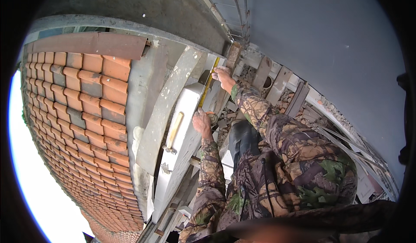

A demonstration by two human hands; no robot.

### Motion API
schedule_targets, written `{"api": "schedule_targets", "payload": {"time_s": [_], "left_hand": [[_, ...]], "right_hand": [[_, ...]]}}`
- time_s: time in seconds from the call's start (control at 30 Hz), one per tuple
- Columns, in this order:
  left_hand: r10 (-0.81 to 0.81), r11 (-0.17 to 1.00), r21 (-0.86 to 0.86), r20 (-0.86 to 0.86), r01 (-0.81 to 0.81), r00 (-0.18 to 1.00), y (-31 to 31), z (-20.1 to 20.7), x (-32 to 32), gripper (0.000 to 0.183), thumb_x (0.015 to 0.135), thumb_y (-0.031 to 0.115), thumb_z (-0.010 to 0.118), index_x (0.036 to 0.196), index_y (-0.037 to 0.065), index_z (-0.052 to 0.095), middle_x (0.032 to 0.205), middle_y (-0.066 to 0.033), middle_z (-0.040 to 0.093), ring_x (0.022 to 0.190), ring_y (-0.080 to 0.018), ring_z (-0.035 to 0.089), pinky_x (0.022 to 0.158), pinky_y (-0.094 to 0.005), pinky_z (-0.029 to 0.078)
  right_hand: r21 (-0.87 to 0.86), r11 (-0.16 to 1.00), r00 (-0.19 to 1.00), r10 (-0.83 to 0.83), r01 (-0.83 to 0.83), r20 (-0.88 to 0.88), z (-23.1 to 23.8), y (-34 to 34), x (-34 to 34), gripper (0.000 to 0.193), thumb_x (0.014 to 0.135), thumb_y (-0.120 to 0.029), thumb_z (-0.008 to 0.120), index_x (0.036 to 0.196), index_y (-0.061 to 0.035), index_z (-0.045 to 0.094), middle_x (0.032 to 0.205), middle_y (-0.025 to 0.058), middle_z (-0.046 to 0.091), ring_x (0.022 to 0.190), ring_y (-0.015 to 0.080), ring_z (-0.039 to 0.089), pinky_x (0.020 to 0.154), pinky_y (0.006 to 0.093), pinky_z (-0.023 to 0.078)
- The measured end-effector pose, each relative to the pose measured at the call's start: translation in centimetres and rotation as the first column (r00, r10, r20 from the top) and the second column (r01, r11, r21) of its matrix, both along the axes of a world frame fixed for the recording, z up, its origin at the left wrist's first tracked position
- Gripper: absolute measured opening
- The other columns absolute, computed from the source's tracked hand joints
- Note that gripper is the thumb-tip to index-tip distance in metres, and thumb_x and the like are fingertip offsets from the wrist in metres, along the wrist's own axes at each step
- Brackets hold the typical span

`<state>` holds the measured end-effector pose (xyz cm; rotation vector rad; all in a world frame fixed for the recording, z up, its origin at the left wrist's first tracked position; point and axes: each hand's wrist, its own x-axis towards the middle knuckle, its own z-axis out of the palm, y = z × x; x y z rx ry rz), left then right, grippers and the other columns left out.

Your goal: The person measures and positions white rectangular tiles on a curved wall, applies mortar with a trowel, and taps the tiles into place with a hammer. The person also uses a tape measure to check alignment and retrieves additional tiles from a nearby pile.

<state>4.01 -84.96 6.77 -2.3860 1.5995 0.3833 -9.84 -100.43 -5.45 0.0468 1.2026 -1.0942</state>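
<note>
A yellow measuring tape (209, 88) is stretched along a long pale beam (184, 156). My right hand (223, 78) is closed on the tape near its far end, fingertips pinching its edge. Nearer to me, my left hand (202, 122) is closed at the tape's other end, against the beam's edge. A small rounded thing with an orange edge (212, 114) shows beside the left fingers; I cannot tell whether it is the tape's case. To the left of that hand, a hammer with a light wooden handle (176, 127) lies on the white surface.
An orange tiled roof (91, 100) slopes away at the left. Rubble and loose boards (279, 84) lie below on the right, near a grey wall (329, 48). Steel reinforcing bars (239, 9) stand at the far end. A wooden post (234, 54) rises beyond my right hand.
</note>
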Motion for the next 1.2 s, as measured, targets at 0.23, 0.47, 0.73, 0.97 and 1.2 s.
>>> {"api": "schedule_targets", "payload": {"time_s": [0.23, 0.47, 0.73, 0.97, 1.2], "left_hand": [[0.102, 0.994, -0.035, -0.054, -0.104, 0.993, 0.2, -0.6, 0.2, 0.031, 0.1, 0.021, 0.05, 0.121, 0.011, 0.07, 0.107, -0.014, 0.074, 0.095, -0.0341, 0.072, 0.078, -0.0451, 0.059], [0.066, 0.996, -0.05, -0.019, -0.067, 0.998, 0.5, -1.6, 0.9, 0.03, 0.099, 0.02, 0.052, 0.12, 0.011, 0.07, 0.106, -0.0135, 0.075, 0.089, -0.0367, 0.073, 0.076, -0.0469, 0.059], [0.116, 0.988, -0.087, -0.122, -0.127, 0.986, 0.6, -1.6, 1.0, 0.029, 0.098, 0.021, 0.052, 0.119, 0.011, 0.07, 0.106, -0.0177, 0.074, 0.093, -0.0373, 0.073, 0.078, -0.0495, 0.058], [0.088, 0.996, -0.022, -0.035, -0.089, 0.995, 0.4, -1.1, 1.2, 0.034, 0.101, 0.028, 0.047, 0.116, 0.01, 0.072, 0.106, -0.0188, 0.073, 0.094, -0.0387, 0.072, 0.08, -0.0477, 0.057], [0.252, 0.965, -0.033, -0.165, -0.26, 0.954, 0.3, 0.0, 0.7, 0.04, 0.103, 0.035, 0.046, 0.118, 0.01, 0.073, 0.11, -0.0176, 0.074, 0.099, -0.0396, 0.07, 0.085, -0.0495, 0.055]], "right_hand": [[-0.044, 0.999, 1.0, 0.007, -0.006, 0.019, 0.5, 0.1, -0.2, 0.023, 0.096, -0.012, 0.065, 0.115, -0.0009, 0.057, 0.094, 0.0096, 0.069, 0.068, 0.0163, 0.065, 0.068, 0.031, 0.059], [-0.011, 0.999, 0.996, -0.044, 0.044, -0.077, 0.6, 0.3, 0.5, 0.025, 0.096, -0.015, 0.065, 0.115, 0.0006, 0.062, 0.087, 0.0093, 0.071, 0.067, 0.0167, 0.067, 0.064, 0.0296, 0.059], [-0.05, 0.997, 0.999, 0.049, -0.05, -0.02, -0.6, 0.3, 0.4, 0.034, 0.098, -0.018, 0.062, 0.126, 0.0, 0.054, 0.101, 0.0094, 0.068, 0.072, 0.0165, 0.067, 0.066, 0.0301, 0.059], [-0.021, 1.0, 1.0, -0.021, 0.021, -0.017, 1.2, 0.8, 0.4, 0.027, 0.096, -0.013, 0.066, 0.117, 0.0031, 0.062, 0.095, 0.0105, 0.071, 0.066, 0.0152, 0.066, 0.062, 0.0274, 0.059], [0.008, 0.997, 0.996, -0.075, 0.075, -0.039, 2.6, 0.7, 0.1, 0.03, 0.095, -0.013, 0.066, 0.119, 0.0043, 0.061, 0.093, 0.0103, 0.07, 0.068, 0.0162, 0.068, 0.063, 0.0281, 0.06]]}}
